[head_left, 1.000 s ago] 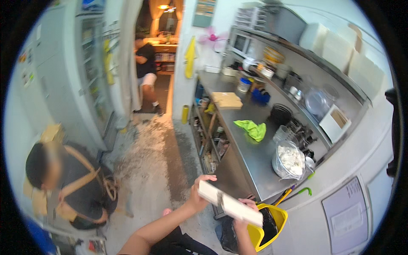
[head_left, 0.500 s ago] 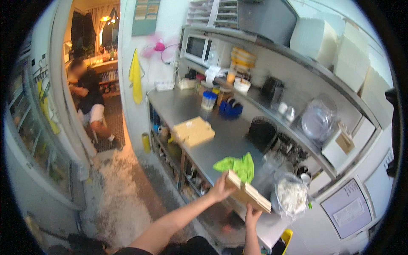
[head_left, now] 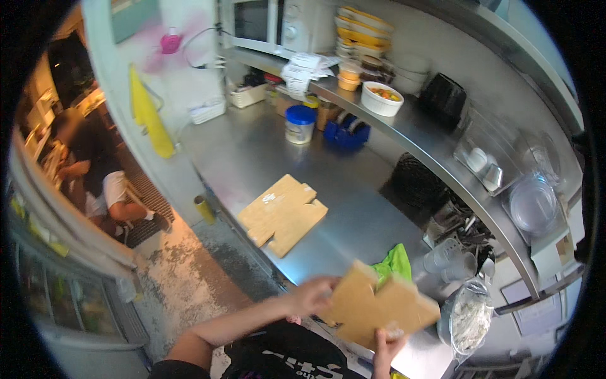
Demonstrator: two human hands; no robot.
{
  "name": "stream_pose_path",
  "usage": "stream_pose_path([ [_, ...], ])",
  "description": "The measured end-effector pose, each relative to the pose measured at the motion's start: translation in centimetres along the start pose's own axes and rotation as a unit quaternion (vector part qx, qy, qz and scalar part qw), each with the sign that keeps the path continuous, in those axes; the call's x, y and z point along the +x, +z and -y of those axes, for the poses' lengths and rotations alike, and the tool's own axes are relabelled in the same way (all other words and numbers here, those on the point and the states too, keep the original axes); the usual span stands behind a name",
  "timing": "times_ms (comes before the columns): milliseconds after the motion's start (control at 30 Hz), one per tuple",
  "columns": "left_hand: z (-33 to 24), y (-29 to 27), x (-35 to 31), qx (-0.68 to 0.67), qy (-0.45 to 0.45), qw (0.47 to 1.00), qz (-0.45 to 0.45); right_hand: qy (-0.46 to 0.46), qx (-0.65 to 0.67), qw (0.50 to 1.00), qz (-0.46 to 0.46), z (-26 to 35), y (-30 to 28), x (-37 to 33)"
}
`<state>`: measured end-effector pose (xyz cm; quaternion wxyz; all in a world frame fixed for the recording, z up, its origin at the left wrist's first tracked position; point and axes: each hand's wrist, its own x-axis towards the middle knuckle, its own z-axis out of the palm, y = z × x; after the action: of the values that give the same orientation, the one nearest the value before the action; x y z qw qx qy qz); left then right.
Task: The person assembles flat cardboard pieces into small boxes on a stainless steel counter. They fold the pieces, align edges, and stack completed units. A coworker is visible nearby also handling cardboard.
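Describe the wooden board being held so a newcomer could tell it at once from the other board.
Start at the long steel counter running along the wall. At its near end, above the counter edge, the left hand and right hand hold a tan wooden board with a notch cut in its top edge. The similar board lies flat mid-counter, untouched.

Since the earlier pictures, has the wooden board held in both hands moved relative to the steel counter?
Yes. The held wooden board was off the counter's end, near a yellow bin; it now hangs over the steel counter, beside the green cloth, nearer the flat wooden boards.
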<state>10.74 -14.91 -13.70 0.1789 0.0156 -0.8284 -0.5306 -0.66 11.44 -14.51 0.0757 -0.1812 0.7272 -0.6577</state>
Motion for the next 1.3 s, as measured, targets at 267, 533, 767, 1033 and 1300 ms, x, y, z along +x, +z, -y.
stream_pose_path([
  [267, 10.2, -15.8, 4.0, 0.457, -0.162, 0.871, -0.079, 0.124, -0.112, 0.986, 0.001, -2.9, 15.1, 7.4],
  [533, 9.7, -18.0, 5.0, 0.330, -0.123, 0.936, 0.016, 0.243, -0.021, 0.963, -0.114, 2.6, 19.8, 6.6],
  [767, 8.2, -17.3, 6.1, -0.102, -0.027, 0.978, 0.178, 0.142, 0.185, 0.944, -0.234, 5.5, 19.0, -3.2],
  [1033, 3.1, -6.9, -0.2, -0.024, 0.063, 0.894, 0.443, 0.330, 0.210, 0.651, -0.650, -2.4, 19.8, -35.4],
  [1300, -5.8, 13.4, -15.4, 0.113, 0.565, 0.550, 0.605, 0.129, 0.014, 0.291, -0.948, 6.3, 32.9, -72.2],
])
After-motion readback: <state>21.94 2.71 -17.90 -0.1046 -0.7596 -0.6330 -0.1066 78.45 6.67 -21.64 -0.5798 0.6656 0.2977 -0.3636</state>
